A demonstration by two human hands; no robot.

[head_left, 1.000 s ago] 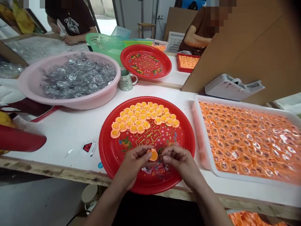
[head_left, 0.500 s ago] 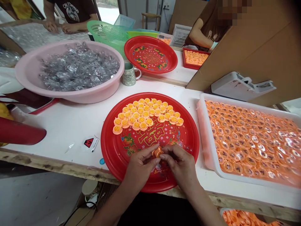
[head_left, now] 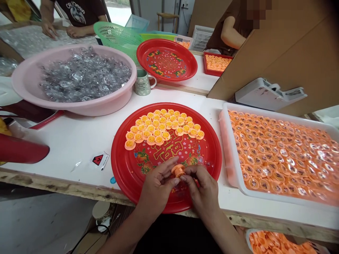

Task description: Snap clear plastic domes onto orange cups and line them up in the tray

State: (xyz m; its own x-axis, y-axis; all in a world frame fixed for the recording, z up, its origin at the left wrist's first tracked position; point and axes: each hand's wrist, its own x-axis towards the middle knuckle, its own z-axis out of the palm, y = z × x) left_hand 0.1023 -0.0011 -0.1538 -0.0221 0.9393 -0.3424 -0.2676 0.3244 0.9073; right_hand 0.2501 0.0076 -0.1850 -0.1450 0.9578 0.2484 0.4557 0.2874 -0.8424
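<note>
A small orange toy cup (head_left: 178,170), with a flared rim and a round base, is pinched low over the near part of a red round tray (head_left: 127,187). My left hand (head_left: 158,181) holds it from the left, thumb at its base and the other fingers partly extended behind it. From the right, my right hand (head_left: 202,181) grips it between thumb and fingertips. Several small orange cups on saucers with yellow tops (head_left: 150,128) lie in close rows on the tray's far half. Printed flowers and characters show on its bare surface.
A white bin (head_left: 224,141) of orange pieces under clear covers stands right. At left is a pink basin (head_left: 106,109) of clear plastic pieces. Behind are a mug (head_left: 142,84), another red tray (head_left: 168,61), a cardboard partition (head_left: 278,60) and two people. Orange parts (head_left: 272,241) sit below.
The orange toy cup has turned in my fingers, so more of its side and rim shows. My left fingers have lifted slightly off it. The whole view has shifted a little.
</note>
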